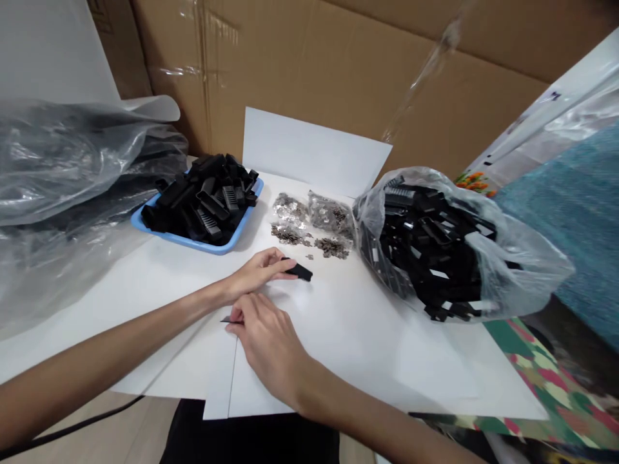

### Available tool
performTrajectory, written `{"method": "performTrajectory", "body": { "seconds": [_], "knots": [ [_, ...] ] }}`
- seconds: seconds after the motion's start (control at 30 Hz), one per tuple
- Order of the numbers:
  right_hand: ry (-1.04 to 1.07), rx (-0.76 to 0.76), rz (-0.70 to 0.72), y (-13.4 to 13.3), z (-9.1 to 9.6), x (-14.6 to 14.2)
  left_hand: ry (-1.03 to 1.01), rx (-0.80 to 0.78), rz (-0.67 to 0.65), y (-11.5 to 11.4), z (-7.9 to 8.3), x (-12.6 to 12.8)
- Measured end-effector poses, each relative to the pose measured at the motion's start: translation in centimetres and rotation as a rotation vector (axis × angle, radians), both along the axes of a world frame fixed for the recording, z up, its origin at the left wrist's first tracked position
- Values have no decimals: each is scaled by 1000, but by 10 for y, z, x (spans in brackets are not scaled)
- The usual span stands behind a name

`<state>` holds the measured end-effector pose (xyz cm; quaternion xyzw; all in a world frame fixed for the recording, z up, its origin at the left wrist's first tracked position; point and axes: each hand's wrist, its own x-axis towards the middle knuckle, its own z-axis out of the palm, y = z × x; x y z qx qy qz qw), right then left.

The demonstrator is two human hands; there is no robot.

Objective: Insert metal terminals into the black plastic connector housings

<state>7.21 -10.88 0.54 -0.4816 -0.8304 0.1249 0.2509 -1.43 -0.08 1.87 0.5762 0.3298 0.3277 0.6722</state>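
Observation:
Between the thumb and fingers of my left hand [261,270] is a black plastic part [300,271], long and narrow, held just above the white table. My right hand [268,338] is closer to me, its thumb and index finger pinched on a small flat dark piece [227,320] whose tip sticks out to the left. The exact kind of that piece is too small to tell. Beyond my hands lie small heaps of brownish metal pieces [331,248], with one single metal clip [309,257] on the near side.
A blue tray [207,247] heaped with black plastic parts stands at the left. A clear plastic bag [525,270] full of similar parts lies at the right. Bags of metal pieces [331,212] rest at the back. Cardboard [300,71] stands behind; plastic sheeting [62,167] covers the far left.

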Motion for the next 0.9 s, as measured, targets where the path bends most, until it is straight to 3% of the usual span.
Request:
{"method": "performTrajectory", "body": {
  "seconds": [0.13,0.23,0.3,0.4,0.53,0.7,0.8,0.9],
  "knots": [
    [-28,478,20,-14,-8,-2,-16,10,-110,6,-18,-1],
    [171,648,-11,-15,1,9,5,40,-176,5,-20,-11],
    [326,580,-111,-9,10,24,38,103,-206,4,-19,-15],
    [388,333,-220,7,16,60,127,273,-212,3,-17,-13],
    [324,137,-271,24,0,107,292,499,-215,1,-17,-11],
    [137,147,-212,17,-18,128,343,690,-302,2,-17,-22],
    [111,215,-201,9,-14,128,364,810,-349,3,-18,-26],
    [161,284,-204,5,-7,126,419,900,-306,2,-19,-24]
  ]
}}
